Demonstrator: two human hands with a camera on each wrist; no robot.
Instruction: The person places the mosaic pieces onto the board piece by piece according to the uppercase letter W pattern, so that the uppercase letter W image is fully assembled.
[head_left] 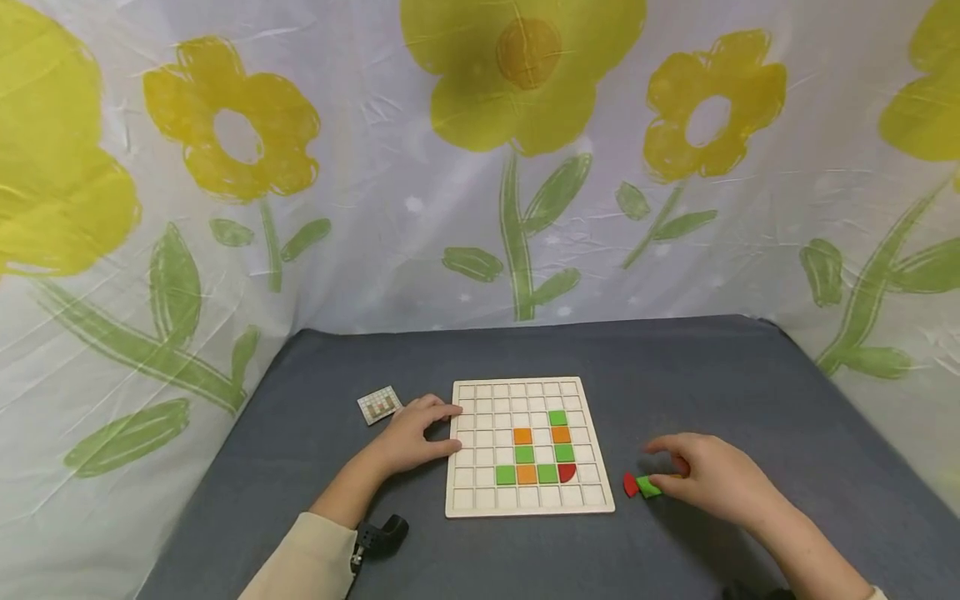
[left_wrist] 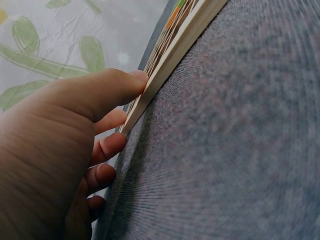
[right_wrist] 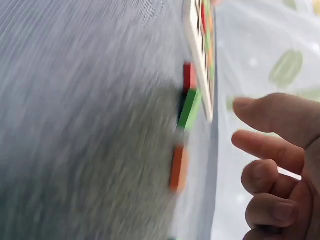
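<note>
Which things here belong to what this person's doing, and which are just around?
Seem to belong: gridded board; coloured tiles on it; loose pieces near the right hand; probably the small patterned card.
Just around: flowered backdrop; dark table cover; black wrist device.

board (head_left: 486, 457): smooth wood | tablecloth (head_left: 525, 558): matt, ribbed | backdrop (head_left: 405, 250): glossy

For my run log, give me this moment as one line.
left hand: touching grid board | right hand: near loose pieces, nothing visibly held | on board: green, orange, red pieces
</note>
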